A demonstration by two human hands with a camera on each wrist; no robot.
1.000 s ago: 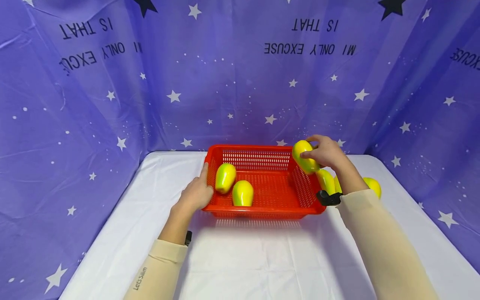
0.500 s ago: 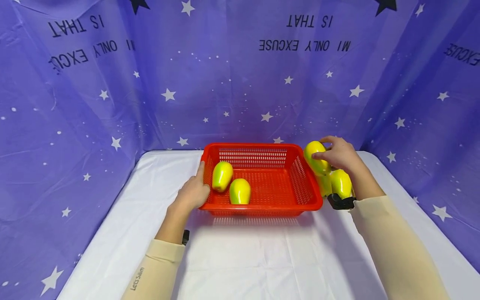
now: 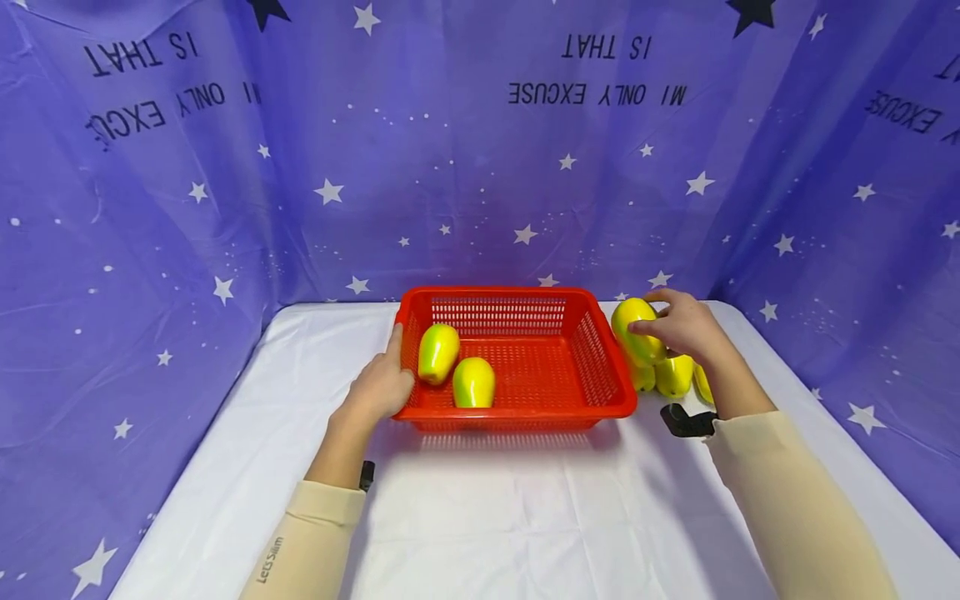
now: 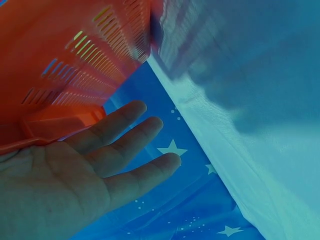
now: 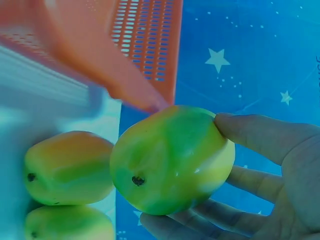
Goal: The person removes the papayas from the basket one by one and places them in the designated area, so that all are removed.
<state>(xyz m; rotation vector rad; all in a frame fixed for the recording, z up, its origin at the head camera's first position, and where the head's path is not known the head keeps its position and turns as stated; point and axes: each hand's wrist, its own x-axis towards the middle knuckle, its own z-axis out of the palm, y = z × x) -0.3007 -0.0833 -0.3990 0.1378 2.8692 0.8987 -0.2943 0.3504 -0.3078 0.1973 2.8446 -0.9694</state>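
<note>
My right hand (image 3: pixel 681 323) pinches a yellow-green mango (image 3: pixel 637 327) between thumb and fingers, just outside the right rim of the red plastic basket (image 3: pixel 540 413). In the right wrist view this mango (image 5: pixel 170 165) hangs off the table with its dark stem end showing. My left hand (image 3: pixel 381 383) touches the basket's left rim, its index finger lying along it. The left wrist view shows the other fingers (image 4: pixel 135 177) straight and spread beside the basket wall; the thumb is hidden there. Two mangoes lie inside the basket, one (image 3: pixel 438 354) at the left wall, another (image 3: pixel 474 383) near the front.
Several more mangoes (image 3: pixel 675 377) lie on the white cloth right of the basket, partly hidden by my right hand and the held mango. The white-covered table (image 3: pixel 480 517) has a starry purple curtain (image 3: pixel 480 167) behind it and at both sides.
My right hand has carried the mango rightward from over the basket's right rim, then slightly down toward the mangoes outside. The left hand stays at the basket's left rim. The view shifts slightly.
</note>
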